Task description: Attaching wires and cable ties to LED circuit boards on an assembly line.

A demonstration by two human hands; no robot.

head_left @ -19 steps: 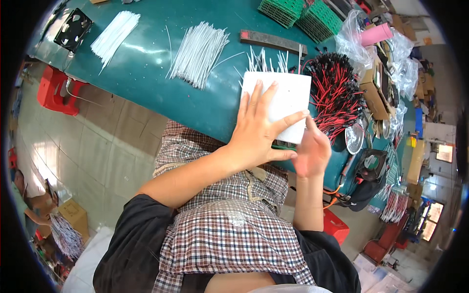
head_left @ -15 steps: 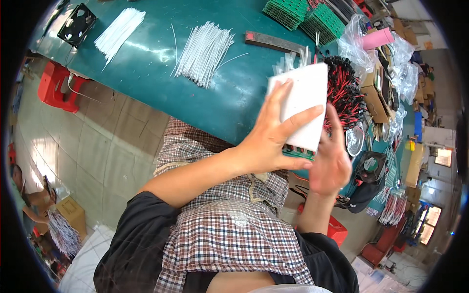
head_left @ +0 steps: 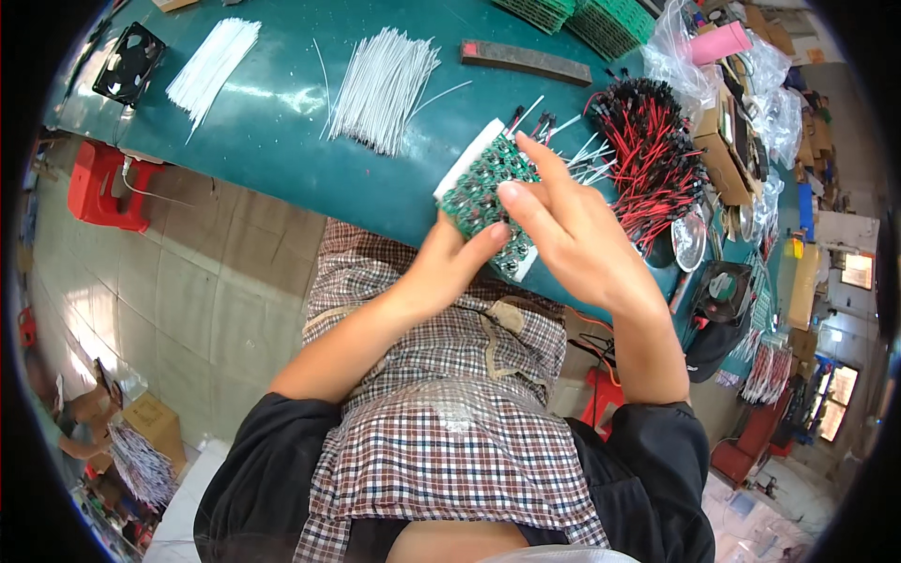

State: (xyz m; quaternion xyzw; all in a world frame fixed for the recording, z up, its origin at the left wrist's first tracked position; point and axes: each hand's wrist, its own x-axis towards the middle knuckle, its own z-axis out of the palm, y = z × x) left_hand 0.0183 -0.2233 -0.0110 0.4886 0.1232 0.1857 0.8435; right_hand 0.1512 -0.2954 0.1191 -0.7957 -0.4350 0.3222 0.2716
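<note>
A green circuit board panel [head_left: 487, 195], crowded with small parts, is held over the near edge of the table with a white pad [head_left: 469, 159] underneath it. White wires [head_left: 587, 159] and dark connectors stick out past its far right side. My left hand [head_left: 452, 261] grips the panel and pad from the near left, thumb on the board's face and the other fingers hidden below. From the right, my right hand [head_left: 587, 230] closes on the panel, its thumb and index finger at the board's face and far edge.
On the green table [head_left: 282, 141] lie two bundles of white wires [head_left: 383, 89], a dark bar [head_left: 526, 62] and a heap of red-and-black wires [head_left: 652, 155]. Green panels [head_left: 610, 33] are stacked at the back. A black fan [head_left: 131, 64] stands far left, a cardboard box [head_left: 727, 150] right.
The panel and pad have been turned over: the white pad faced up before, and now the board's green face shows. They moved left, and my right hand came onto the board.
</note>
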